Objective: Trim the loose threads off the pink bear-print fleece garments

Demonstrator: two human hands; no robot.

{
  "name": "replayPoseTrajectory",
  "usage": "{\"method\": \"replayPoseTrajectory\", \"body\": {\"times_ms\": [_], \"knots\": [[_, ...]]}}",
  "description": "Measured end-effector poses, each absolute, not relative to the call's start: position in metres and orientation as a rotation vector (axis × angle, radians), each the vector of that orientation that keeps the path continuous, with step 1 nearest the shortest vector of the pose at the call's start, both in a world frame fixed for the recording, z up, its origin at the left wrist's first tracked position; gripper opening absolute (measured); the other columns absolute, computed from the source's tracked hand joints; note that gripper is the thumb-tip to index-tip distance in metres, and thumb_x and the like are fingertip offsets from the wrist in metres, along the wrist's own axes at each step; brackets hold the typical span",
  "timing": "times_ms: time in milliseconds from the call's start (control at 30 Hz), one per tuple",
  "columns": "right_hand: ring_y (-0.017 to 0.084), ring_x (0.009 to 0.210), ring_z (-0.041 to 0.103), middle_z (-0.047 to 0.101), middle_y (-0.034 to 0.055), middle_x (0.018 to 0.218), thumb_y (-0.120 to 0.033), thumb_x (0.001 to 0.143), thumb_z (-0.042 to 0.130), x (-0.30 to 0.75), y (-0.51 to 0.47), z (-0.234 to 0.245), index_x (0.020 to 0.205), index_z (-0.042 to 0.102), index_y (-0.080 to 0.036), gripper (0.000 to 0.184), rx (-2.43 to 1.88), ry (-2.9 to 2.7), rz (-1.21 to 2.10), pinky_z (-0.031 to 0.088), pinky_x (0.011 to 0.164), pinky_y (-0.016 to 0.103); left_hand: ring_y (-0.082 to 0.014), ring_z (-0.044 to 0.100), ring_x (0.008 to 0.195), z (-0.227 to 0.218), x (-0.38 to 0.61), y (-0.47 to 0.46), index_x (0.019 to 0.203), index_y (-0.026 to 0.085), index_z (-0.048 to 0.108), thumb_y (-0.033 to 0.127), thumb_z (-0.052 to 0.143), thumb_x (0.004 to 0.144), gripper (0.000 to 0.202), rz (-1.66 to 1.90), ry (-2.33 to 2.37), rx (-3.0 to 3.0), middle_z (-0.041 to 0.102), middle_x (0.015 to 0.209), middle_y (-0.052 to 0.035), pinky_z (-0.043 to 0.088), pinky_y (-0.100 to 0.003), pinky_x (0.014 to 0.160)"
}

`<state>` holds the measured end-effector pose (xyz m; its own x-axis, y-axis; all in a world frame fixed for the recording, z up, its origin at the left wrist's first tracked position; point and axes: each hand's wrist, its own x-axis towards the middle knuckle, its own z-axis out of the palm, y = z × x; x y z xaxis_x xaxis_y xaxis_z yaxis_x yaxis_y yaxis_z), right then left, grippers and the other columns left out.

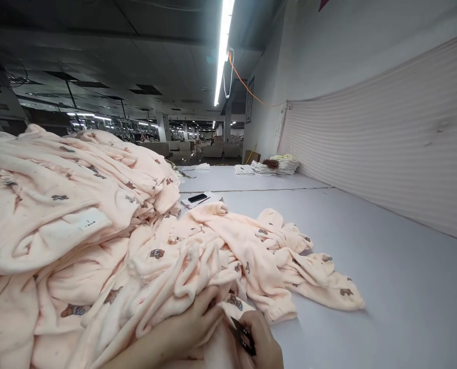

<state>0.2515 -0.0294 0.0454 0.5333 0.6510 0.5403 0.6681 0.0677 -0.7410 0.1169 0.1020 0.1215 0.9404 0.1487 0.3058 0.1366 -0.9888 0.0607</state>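
A big heap of pale pink fleece garments [78, 220] with small bear prints fills the left half of the white table [366, 266]. My left hand [192, 320] lies at the bottom edge, fingers closed on a fold of one pink garment [228, 266]. Just right of it, my right hand [264, 341] is closed around small black thread snips [242, 334], whose tip points at the fabric held by the left hand. A garment's sleeves [320, 277] spread out to the right on the table.
A black phone [197, 198] lies on papers behind the heap. Stacks of folded white cloth [274, 166] sit at the table's far end. A pale striped fabric sheet [385, 148] covers the wall on the right. Bare table surface stretches right of the garments.
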Motion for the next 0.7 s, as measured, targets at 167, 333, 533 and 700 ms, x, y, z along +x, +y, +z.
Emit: {"method": "replayPoseTrajectory", "body": {"times_ms": [167,333,533,700], "knots": [[0.014,0.062,0.054,0.056,-0.0007,0.076,-0.033,0.082,0.053,0.258,-0.035,0.040,0.078,0.057,-0.026,0.009,-1.562,-1.184,0.094,0.042,0.055,0.021,-0.0296,0.057,0.101,0.110,0.113,0.107,0.091,0.019,0.062,0.034,0.061,0.081,0.018,0.754,-0.380,3.808,0.067,0.093,-0.0045,0.024,-0.046,0.098],[0.016,0.077,0.062,0.060,0.0021,0.090,-0.039,0.085,0.053,0.268,-0.044,0.050,0.100,0.064,-0.027,0.023,-1.564,-1.178,0.258,0.047,0.067,0.022,-0.0296,0.055,0.100,0.093,0.098,0.102,0.105,0.018,0.064,0.055,0.058,0.079,0.046,0.723,-0.190,3.820,0.066,0.092,-0.0056,0.023,-0.046,0.102],[0.017,0.082,0.063,0.061,0.0035,0.096,-0.031,0.085,0.054,0.264,-0.040,0.066,0.104,0.067,-0.026,0.023,-1.632,-1.278,0.305,0.047,0.070,0.023,-0.0336,0.054,0.106,0.083,0.097,0.107,0.112,0.020,0.065,0.060,0.054,0.078,0.053,0.693,-0.429,3.833,0.067,0.097,-0.0096,0.021,-0.052,0.107],[0.018,0.082,0.062,0.063,0.0043,0.090,-0.033,0.087,0.052,0.266,-0.035,0.079,0.100,0.070,-0.025,0.023,-1.516,-1.415,0.418,0.046,0.070,0.025,-0.0331,0.056,0.104,0.085,0.099,0.108,0.112,0.020,0.064,0.054,0.061,0.075,0.050,0.788,-0.455,3.868,0.066,0.091,-0.0071,0.022,-0.052,0.105]]}}
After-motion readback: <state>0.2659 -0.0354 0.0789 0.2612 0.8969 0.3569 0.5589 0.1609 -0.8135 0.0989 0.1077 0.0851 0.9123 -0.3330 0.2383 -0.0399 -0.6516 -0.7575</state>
